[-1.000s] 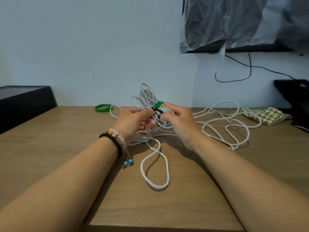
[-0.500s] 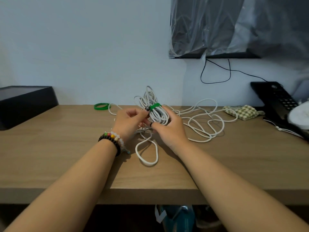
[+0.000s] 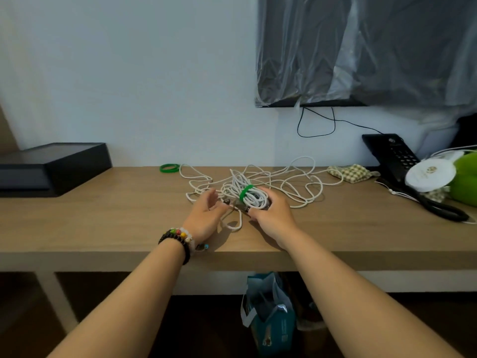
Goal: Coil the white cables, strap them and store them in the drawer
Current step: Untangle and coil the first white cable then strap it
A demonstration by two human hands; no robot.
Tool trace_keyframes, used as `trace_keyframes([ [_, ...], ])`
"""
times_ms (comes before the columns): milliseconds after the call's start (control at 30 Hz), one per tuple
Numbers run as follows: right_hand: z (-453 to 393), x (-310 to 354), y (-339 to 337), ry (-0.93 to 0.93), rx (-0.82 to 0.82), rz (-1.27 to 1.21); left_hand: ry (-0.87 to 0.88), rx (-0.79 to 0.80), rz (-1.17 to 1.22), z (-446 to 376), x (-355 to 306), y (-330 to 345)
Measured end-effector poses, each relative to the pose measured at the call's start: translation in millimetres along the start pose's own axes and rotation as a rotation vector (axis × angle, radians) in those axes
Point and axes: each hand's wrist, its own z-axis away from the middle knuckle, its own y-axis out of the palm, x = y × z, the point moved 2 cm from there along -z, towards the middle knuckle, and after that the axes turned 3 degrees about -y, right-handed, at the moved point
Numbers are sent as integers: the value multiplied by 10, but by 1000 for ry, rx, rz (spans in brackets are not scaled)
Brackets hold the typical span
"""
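Resting on the tabletop [image 3: 103, 218], coiled white cable bundle [image 3: 249, 193] bound by green strap [image 3: 245, 192]; right hand [image 3: 271, 215] fingers grasping it. Left hand [image 3: 205, 215] just beside, fingers released. Loose white cable [image 3: 296, 182] sprawls behind; spare green strap [image 3: 169, 167] near wall.

Both arms extended forward; left hand [image 3: 206, 213] fingers loose, gripping nothing; right hand [image 3: 271, 215] fingers curled

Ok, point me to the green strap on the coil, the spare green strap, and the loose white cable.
green strap on the coil [image 3: 246, 193]: head view, middle of the band around the bundle.
spare green strap [image 3: 169, 167]: head view, front edge of the ring on the table.
loose white cable [image 3: 302, 180]: head view, a loop right of the coil.
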Motion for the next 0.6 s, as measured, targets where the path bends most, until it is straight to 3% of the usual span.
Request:
trace_keyframes([
  [300,94,96,42,-90,83,305,28,21,-202,115,-23,78],
  [533,5,7,131,-137,241,475,34,7,-135,-342,420,-12],
  [600,-122,-54,158,-160,263,527,34,22,-200,-312,279,-18],
])
